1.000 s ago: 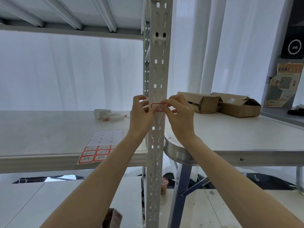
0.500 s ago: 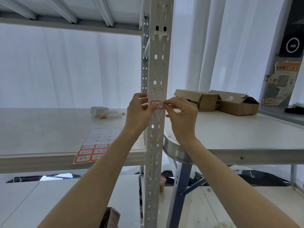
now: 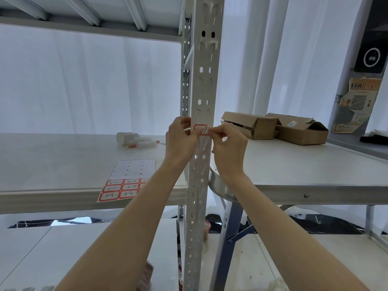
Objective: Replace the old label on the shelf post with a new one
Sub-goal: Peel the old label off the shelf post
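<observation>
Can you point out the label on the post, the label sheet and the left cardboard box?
label (image 3: 202, 130): head view, its handwritten middle.
label sheet (image 3: 132, 174): head view, its blank upper part.
left cardboard box (image 3: 264, 128): head view, its front side.

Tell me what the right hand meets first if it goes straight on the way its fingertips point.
The red-edged label on the shelf post; the right hand seems to pinch its right edge.
</observation>
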